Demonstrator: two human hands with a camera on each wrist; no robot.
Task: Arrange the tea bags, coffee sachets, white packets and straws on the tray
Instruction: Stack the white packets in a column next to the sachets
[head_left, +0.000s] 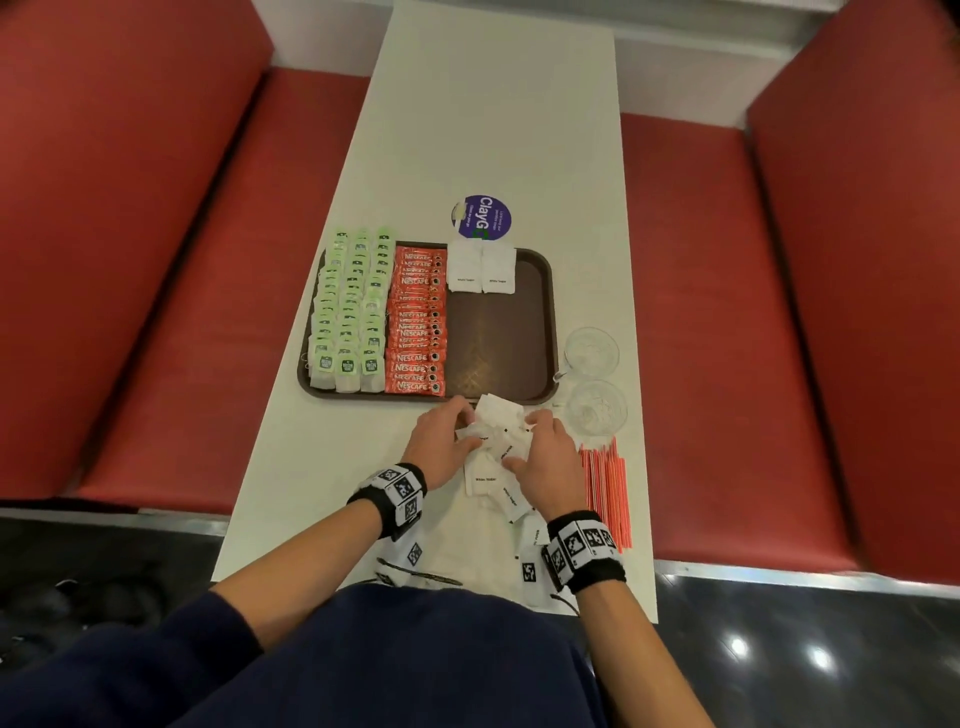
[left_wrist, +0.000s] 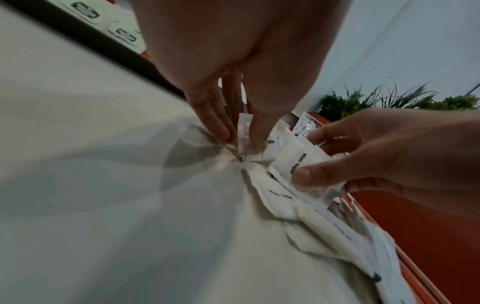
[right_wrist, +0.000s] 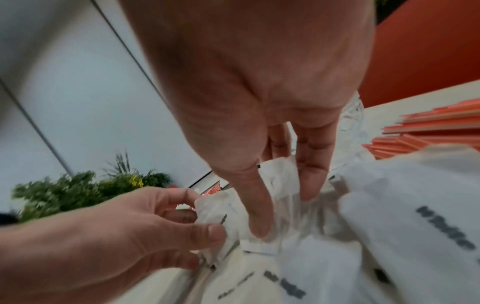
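A brown tray (head_left: 540, 291) is set mid-surface (head_left: 498, 130), likely within easy reach of both arms. Its left part is filled by three overlapped columns of tea bags (head_left: 349, 312), labels up, and one column of coffee sachets (head_left: 417, 319) is packed just beside them; overlapping presumably saves room. Two white packets (head_left: 482, 270) are laid side by side at the tray's far edge, starting a third block; the right part of the tray is left bare, judged as reserved for more packets and the straws (head_left: 607, 486). The straws are lying in a bundle on the surface, right of the hands, not yet on the tray. A loose pile of packets (head_left: 493, 478) is spread on the surface just in front of the tray's near edge. The left hand (head_left: 441, 447) is closed on packets from the pile, thumb against fingers: a narrow grip, seen in the right wrist view (right_wrist: 145, 230). The right hand (head_left: 550, 457) is pinching a small stack of packets between thumb and fingers (left_wrist: 363, 156), probably to square them before placing. Two glass cups (head_left: 592, 379) are stood just right of the tray, one touching or near its rim; a round purple sticker (head_left: 482, 217) is seen behind it. Packet step judged under way, straws left.
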